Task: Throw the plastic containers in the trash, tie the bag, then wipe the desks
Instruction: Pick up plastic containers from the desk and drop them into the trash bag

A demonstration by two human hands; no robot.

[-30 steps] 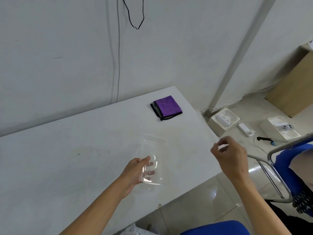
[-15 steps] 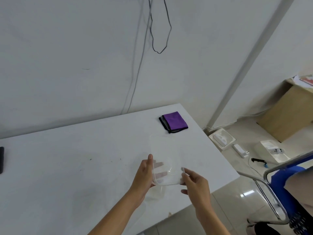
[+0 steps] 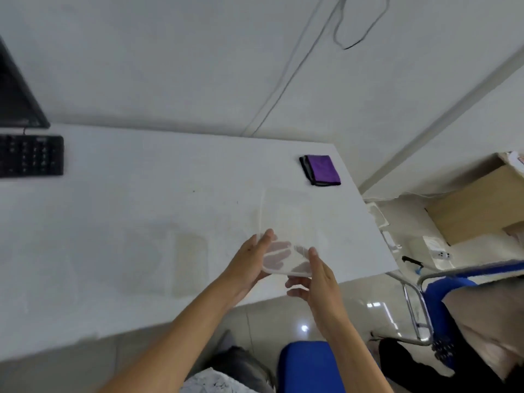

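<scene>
Plastic container, at frame centre, is pinched at its near end by left hand and right hand; its thin walls may flex and slip free.

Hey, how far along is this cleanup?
Nothing looks done yet. The left hand and right hand hold a clear container over the desk. The purple cloth lies folded on it. Binning, tying the bag and wiping remain.
</scene>
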